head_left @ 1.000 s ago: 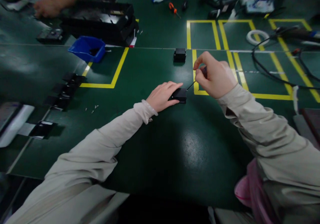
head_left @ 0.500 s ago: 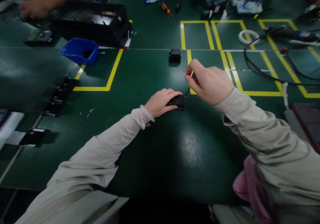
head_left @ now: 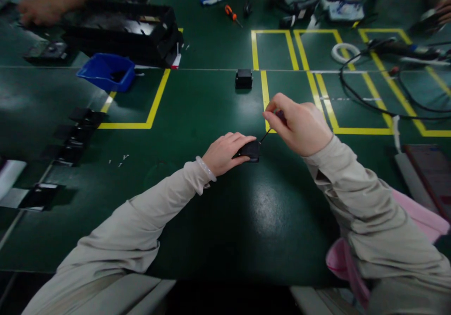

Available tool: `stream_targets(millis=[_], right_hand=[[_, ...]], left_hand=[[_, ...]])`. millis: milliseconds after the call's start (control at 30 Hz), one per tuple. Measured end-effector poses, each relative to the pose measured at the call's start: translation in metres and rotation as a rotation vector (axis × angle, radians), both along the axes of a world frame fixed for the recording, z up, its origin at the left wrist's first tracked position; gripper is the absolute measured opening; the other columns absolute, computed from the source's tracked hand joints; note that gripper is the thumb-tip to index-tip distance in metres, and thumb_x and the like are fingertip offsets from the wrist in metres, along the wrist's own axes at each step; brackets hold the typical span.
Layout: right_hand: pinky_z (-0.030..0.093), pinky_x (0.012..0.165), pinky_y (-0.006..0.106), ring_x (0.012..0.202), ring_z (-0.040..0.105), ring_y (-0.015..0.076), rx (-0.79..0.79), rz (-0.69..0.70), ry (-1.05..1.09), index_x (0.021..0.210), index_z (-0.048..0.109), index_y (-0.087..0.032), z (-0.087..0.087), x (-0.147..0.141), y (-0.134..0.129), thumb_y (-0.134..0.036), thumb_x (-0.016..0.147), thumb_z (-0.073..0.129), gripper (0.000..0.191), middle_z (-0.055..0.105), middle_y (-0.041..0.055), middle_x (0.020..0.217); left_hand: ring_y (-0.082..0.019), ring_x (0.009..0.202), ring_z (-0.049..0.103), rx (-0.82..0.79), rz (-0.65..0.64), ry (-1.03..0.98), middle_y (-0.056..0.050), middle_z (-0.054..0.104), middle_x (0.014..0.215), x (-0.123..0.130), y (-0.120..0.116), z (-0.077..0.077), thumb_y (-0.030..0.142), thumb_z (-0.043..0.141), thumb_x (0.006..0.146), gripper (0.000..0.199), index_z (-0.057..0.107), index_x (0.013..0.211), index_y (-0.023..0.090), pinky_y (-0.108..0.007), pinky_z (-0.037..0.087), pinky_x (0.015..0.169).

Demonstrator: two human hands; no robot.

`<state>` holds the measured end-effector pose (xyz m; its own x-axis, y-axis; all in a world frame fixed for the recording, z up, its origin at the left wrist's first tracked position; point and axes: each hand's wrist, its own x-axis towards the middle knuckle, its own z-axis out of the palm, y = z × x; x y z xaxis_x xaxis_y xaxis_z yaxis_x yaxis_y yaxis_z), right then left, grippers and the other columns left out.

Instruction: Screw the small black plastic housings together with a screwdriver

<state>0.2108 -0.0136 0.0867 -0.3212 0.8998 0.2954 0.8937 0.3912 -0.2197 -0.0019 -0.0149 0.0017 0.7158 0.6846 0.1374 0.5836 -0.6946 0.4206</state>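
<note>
My left hand (head_left: 225, 154) grips a small black block (head_left: 251, 151) on the green table, thumb on its near side and fingers on its far side. My right hand (head_left: 298, 123) is closed round the dark handle of a screwdriver (head_left: 267, 135). The thin shaft slants down to the left, and its tip meets the block's right end. Another black block (head_left: 244, 79) stands farther back on the table. Several small screws (head_left: 123, 157) lie left of my left hand.
A blue bin (head_left: 107, 72) and a black crate (head_left: 120, 31) stand at the back left, near several black parts (head_left: 75, 136). An orange screwdriver (head_left: 230, 13) lies at the back. Cables and a white ring (head_left: 345, 53) are at right. Other people's hands show along the far side.
The view has shifted slightly. My right hand has moved down a little and the screwdriver leans more to the right. My left hand still grips the block.
</note>
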Motion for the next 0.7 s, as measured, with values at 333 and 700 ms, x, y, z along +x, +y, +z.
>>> stream_targets(millis=[333,700], right_hand=[[0.036,0.062,0.029,0.062,0.056,0.0148,0.050,-0.038,0.037,0.100,0.060,-0.018,-0.008,0.006,0.008,-0.042,0.095,0.043,0.030,0.062,0.0014,0.070],[0.037,0.063,0.029,0.059,0.054,0.0142,0.054,-0.024,0.086,0.104,0.061,-0.018,-0.010,0.005,0.008,-0.040,0.094,0.042,0.030,0.062,0.0008,0.067]], left_hand=[[-0.026,0.111,0.054,0.038,0.036,-0.016,-0.013,0.060,0.125,-0.001,0.015,-0.008,0.037,0.054,0.097,0.056,0.043,0.147,0.015,-0.039,0.044,0.099],[-0.026,0.115,0.053,-0.006,0.001,-0.034,-0.014,0.058,0.128,-0.002,0.018,-0.009,0.038,0.050,0.098,0.058,0.039,0.149,0.013,-0.041,0.042,0.102]])
